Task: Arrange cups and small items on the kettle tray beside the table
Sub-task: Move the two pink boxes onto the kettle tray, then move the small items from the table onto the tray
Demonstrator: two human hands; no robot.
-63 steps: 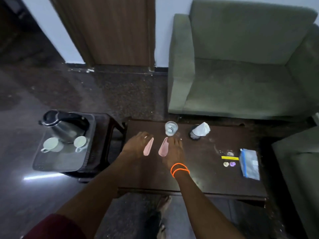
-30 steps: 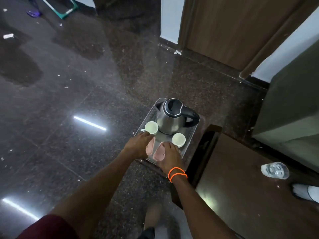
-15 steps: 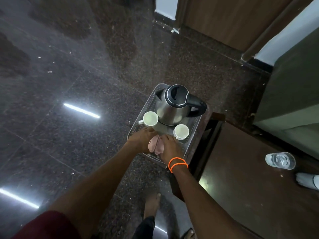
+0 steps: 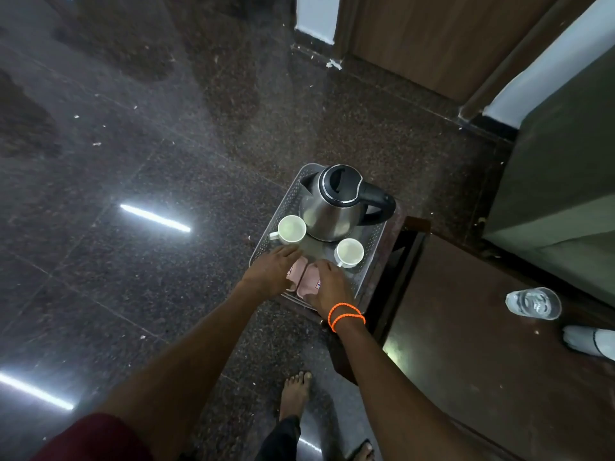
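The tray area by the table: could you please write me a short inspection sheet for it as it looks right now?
Surface: grey perforated tray on a dark stand beside the table.
Job's things: kettle at the back; two white cups upright in front; two pink sachets side by side at the near edge.
Clutter: glass and a white item on the table.
Grippers: left hand and right hand rest on the sachets.
Cables: nothing seen.
Surroundings: speckled floor, door, green sofa.
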